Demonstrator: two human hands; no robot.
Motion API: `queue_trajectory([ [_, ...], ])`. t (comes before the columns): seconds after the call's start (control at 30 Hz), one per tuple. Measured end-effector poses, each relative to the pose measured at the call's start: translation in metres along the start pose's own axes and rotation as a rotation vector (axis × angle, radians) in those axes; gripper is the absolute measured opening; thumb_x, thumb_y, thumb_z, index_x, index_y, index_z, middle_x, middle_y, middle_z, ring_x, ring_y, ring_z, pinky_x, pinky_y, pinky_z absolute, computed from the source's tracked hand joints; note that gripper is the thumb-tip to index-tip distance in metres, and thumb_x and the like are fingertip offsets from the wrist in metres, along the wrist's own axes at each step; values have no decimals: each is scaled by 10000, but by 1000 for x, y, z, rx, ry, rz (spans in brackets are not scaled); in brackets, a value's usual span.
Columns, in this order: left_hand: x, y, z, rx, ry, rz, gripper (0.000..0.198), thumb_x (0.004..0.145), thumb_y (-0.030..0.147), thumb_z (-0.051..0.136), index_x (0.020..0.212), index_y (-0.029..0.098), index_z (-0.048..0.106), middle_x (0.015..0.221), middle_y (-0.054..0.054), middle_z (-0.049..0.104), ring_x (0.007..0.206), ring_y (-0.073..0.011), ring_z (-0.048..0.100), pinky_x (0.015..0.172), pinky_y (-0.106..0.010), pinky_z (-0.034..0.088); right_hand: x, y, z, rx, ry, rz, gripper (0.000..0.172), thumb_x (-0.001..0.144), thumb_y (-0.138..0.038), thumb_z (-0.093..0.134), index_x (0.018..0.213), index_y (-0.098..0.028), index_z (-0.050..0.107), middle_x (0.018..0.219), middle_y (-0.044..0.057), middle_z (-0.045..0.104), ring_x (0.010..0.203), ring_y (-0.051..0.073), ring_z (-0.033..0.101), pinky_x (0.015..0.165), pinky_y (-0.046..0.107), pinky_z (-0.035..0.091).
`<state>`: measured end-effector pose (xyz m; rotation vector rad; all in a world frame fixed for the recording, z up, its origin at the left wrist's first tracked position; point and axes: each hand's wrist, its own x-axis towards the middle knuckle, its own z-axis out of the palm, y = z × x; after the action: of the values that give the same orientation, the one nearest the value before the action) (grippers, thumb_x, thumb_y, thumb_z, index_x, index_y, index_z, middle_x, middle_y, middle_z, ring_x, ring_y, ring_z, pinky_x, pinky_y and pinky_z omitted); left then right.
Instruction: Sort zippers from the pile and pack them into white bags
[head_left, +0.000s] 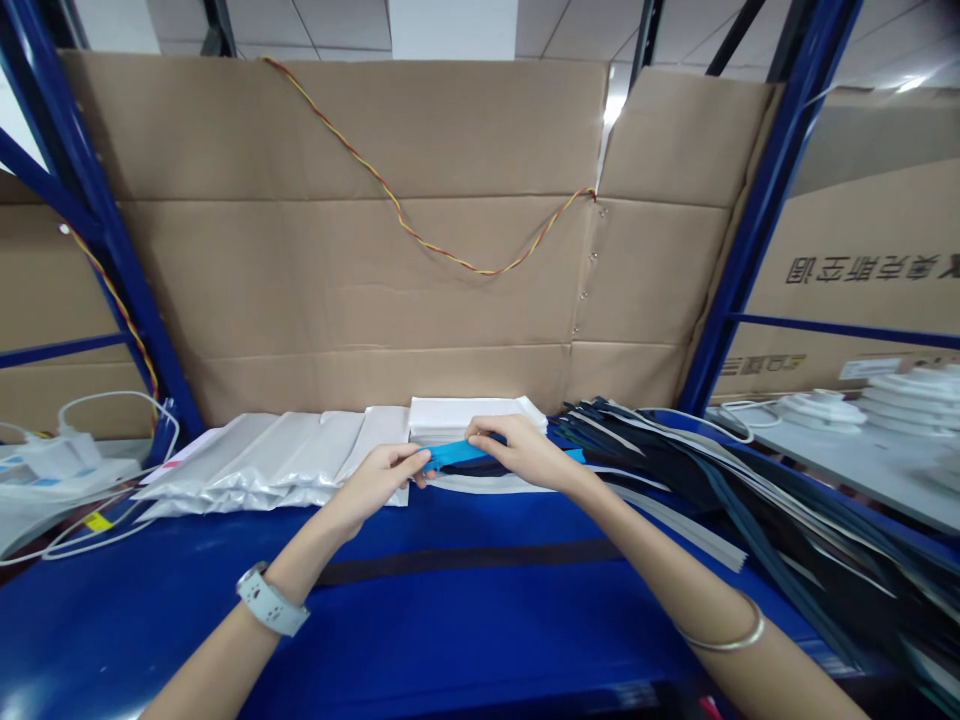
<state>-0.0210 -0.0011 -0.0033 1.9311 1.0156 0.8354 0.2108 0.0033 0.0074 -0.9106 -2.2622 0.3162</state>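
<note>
A bright blue strip (454,454) is stretched between my two hands above the far part of the blue work surface (450,640). My left hand (388,480) pinches its left end between thumb and fingers. Further along to the right, my right hand (517,450) grips the strip, and a short blue end shows past that hand. Just behind the hands is a stack of white sheets (480,408). Below them, a dark band (465,562) lies flat across the surface.
White plastic packets (285,455) lie at the back left. Long dark and white strips (720,470) spread along the right side. White chargers and cables (64,455) sit at the far left. A cardboard panel (360,280) between blue posts (772,200) closes off the back.
</note>
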Motion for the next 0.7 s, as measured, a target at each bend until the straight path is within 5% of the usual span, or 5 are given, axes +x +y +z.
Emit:
queue_trajectory([
  [0.1, 3, -4, 2, 111, 36, 93, 368, 893, 428, 400, 752, 150, 595, 715, -32, 622, 679, -156, 550, 665, -279, 379, 1, 2, 5, -19, 41, 22, 171, 906, -255, 418, 830, -178, 549, 741, 6, 561, 702, 138, 492, 680, 250, 348],
  [0.27, 4, -8, 6, 299, 202, 139, 359, 916, 385, 344, 671, 174, 500, 581, 13, 532, 557, -132, 500, 593, -262, 357, 3, -6, 28, -98, 291, 64, 135, 848, -286, 523, 920, -174, 549, 878, 65, 581, 847, 186, 500, 785, 310, 359],
  [0.4, 1, -4, 11, 325, 161, 163, 368, 919, 385, 336, 630, 186, 445, 535, 26, 477, 518, -126, 468, 552, -251, 331, 4, -13, 49, 147, 76, 118, 195, 867, -310, 483, 766, -170, 574, 717, 28, 600, 672, 144, 512, 653, 262, 376],
  [0.53, -1, -1, 17, 350, 135, 162, 355, 915, 376, 346, 627, 187, 431, 532, 29, 463, 518, -124, 452, 537, -245, 312, 3, -11, 62, 340, 71, 155, 182, 846, -254, 472, 733, -159, 579, 679, 14, 600, 644, 124, 516, 627, 237, 376],
  [0.7, -1, 2, 13, 475, 118, 227, 335, 904, 357, 364, 637, 185, 469, 558, 21, 486, 549, -131, 457, 551, -247, 307, 3, -6, 61, 143, 89, 105, 112, 748, -155, 488, 657, -161, 554, 605, -11, 547, 577, 103, 466, 585, 214, 344],
])
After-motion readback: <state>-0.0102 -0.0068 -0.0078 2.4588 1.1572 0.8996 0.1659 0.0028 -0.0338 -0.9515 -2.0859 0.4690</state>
